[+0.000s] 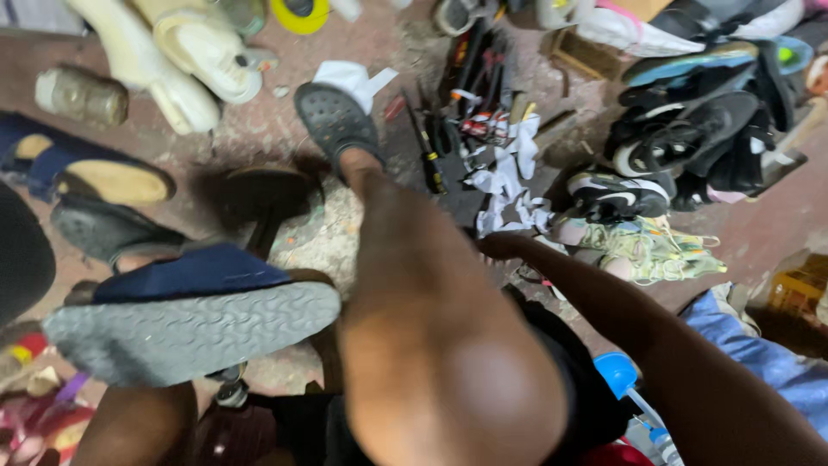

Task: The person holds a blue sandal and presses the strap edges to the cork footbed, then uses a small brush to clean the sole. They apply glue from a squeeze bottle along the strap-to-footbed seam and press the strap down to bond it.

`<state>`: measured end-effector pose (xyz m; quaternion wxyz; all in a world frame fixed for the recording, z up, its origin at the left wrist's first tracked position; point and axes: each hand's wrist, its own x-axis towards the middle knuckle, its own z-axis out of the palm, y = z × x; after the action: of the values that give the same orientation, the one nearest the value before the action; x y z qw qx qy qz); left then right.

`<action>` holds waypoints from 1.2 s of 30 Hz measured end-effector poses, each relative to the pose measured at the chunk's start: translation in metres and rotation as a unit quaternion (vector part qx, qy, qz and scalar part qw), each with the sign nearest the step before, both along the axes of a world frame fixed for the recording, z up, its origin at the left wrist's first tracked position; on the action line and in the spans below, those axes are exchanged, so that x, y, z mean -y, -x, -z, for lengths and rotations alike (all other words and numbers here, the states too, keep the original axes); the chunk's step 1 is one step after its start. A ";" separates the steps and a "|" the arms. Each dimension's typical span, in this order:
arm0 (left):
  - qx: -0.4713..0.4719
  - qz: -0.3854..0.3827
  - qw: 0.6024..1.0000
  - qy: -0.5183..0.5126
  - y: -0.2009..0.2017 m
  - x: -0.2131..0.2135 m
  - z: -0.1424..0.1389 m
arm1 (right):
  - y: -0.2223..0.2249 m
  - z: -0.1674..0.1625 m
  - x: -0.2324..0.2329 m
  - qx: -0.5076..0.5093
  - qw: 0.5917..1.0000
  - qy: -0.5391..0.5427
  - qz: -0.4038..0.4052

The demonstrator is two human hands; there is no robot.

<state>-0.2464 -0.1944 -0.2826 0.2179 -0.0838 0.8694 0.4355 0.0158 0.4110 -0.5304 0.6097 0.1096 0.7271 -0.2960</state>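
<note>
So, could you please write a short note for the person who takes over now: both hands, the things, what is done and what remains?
Left hand: hidden under the blue sandal with a grey ribbed rubber sole; only the left forearm shows.
Right hand: reaching to the white cloth scraps beside the dark hand tools; its grip cannot be told.
Things: the sandal sits sole up at the left knee.
Done: the sole looks whole.
Left: nothing is seen picked up from the scraps or tools yet.
</note>
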 end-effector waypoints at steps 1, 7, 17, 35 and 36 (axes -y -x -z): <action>-0.008 0.013 1.000 0.000 0.000 -0.004 -0.003 | 0.005 0.001 0.013 0.008 1.000 0.007 0.004; -0.099 0.124 0.987 0.013 -0.005 -0.019 -0.037 | 0.085 0.008 0.076 -0.052 0.998 -0.013 -0.019; -0.126 0.196 0.973 0.003 0.007 -0.031 -0.050 | 0.276 0.028 0.136 -0.183 0.979 -0.091 -0.001; -0.196 0.209 0.958 0.008 0.022 -0.081 -0.098 | 0.285 -0.372 0.141 -0.268 0.951 0.043 0.148; -0.204 0.190 0.960 0.023 0.015 -0.094 -0.110 | 0.270 -0.384 0.139 -0.273 0.948 0.046 0.157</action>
<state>-0.2612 -0.1003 -0.1723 0.1128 0.1680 0.9053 0.3735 -0.2537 0.2725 -0.1465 0.3386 0.1091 0.8246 -0.4399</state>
